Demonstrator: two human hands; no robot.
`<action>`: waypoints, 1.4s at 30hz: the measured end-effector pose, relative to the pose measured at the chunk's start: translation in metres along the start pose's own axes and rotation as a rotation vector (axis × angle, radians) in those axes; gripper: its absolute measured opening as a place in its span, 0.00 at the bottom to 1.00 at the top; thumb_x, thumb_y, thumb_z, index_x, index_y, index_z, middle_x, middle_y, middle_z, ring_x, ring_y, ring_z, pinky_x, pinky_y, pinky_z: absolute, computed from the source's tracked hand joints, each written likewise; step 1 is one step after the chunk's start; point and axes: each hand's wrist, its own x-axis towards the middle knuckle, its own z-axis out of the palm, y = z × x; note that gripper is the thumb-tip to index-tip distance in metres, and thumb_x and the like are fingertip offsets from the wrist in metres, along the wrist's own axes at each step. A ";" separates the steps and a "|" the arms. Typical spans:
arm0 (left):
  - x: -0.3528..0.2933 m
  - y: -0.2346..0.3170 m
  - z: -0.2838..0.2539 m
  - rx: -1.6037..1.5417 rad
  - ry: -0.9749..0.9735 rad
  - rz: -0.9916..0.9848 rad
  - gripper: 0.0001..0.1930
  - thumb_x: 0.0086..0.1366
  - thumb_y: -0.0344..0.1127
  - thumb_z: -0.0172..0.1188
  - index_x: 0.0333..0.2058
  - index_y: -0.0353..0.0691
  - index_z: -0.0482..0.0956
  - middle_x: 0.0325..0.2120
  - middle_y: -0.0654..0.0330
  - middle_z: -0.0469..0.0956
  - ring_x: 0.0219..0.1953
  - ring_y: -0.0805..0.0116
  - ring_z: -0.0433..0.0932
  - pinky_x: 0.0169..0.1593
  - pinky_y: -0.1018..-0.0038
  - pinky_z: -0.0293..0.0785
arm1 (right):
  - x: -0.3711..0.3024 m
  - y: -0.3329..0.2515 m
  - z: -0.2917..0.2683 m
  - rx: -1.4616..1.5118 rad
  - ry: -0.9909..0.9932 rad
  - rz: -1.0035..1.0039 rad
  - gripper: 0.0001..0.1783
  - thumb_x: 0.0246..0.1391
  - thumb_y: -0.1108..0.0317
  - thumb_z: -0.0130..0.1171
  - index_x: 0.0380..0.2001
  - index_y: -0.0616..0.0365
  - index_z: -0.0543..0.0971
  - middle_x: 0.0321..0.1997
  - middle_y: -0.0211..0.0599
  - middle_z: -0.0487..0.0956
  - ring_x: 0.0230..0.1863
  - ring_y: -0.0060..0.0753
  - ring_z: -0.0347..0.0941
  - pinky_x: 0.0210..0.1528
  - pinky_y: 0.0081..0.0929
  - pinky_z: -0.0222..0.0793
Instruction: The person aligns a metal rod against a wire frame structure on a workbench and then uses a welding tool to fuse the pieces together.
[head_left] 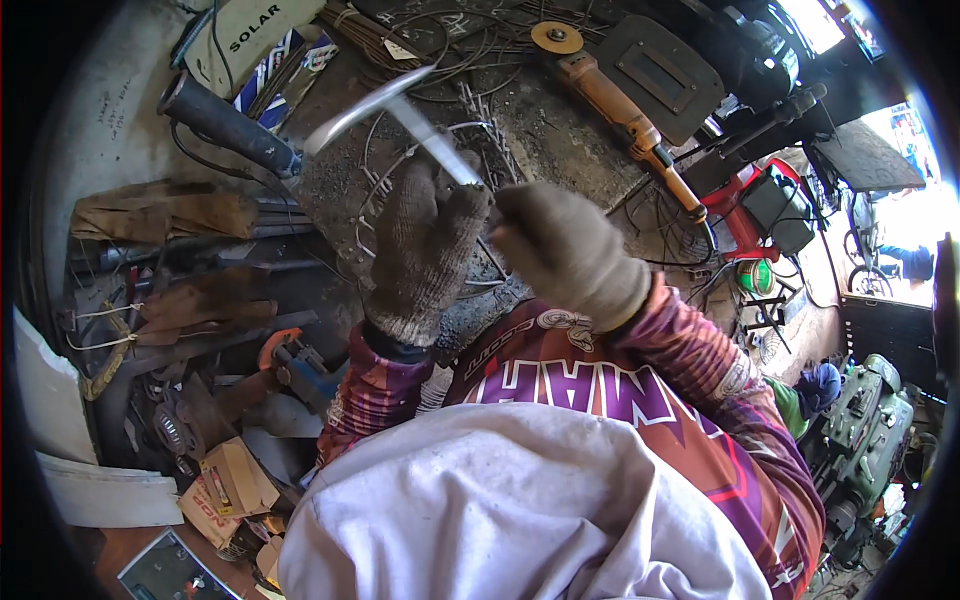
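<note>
A bright T-shaped metal piece [425,130] is held up over the dark work surface, its crossbar pointing away and to the left. My left hand [415,250], in a grey-brown knit glove, is closed around the lower end of its stem. Just to the right, my right hand [575,255] wears a matching glove and is curled into a fist, smeared by motion. What its fingers hold, if anything, is hidden. Beneath the hands lie thin pale wires [365,195] and a bundle of rough metal rods [490,130].
An orange angle grinder [635,120] lies at the back right, beside a dark welding shield [660,75]. A red machine [745,215] stands farther right. A dark tube [225,125] and cardboard boxes [235,480] are on the left. At right, a person in green [788,405] is near a green machine [865,440].
</note>
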 end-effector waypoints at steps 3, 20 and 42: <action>-0.004 0.005 0.000 -0.465 0.190 -0.215 0.22 0.69 0.50 0.63 0.52 0.39 0.78 0.29 0.65 0.74 0.25 0.76 0.72 0.28 0.73 0.72 | 0.004 -0.011 -0.003 0.124 -0.123 -0.080 0.16 0.59 0.61 0.62 0.45 0.59 0.81 0.34 0.45 0.82 0.36 0.49 0.81 0.40 0.44 0.78; 0.093 -0.113 -0.113 1.075 0.035 -0.210 0.16 0.68 0.48 0.57 0.42 0.42 0.80 0.36 0.46 0.83 0.41 0.44 0.83 0.44 0.52 0.77 | -0.010 0.117 0.043 -0.476 0.158 0.194 0.27 0.55 0.50 0.61 0.55 0.50 0.79 0.56 0.44 0.78 0.57 0.54 0.74 0.60 0.47 0.68; 0.140 -0.152 -0.090 0.922 -0.114 0.032 0.20 0.66 0.50 0.63 0.50 0.44 0.83 0.49 0.48 0.82 0.51 0.49 0.81 0.54 0.60 0.76 | -0.012 0.125 0.047 -0.419 0.198 0.204 0.22 0.55 0.51 0.62 0.50 0.49 0.82 0.53 0.42 0.80 0.57 0.52 0.74 0.60 0.47 0.67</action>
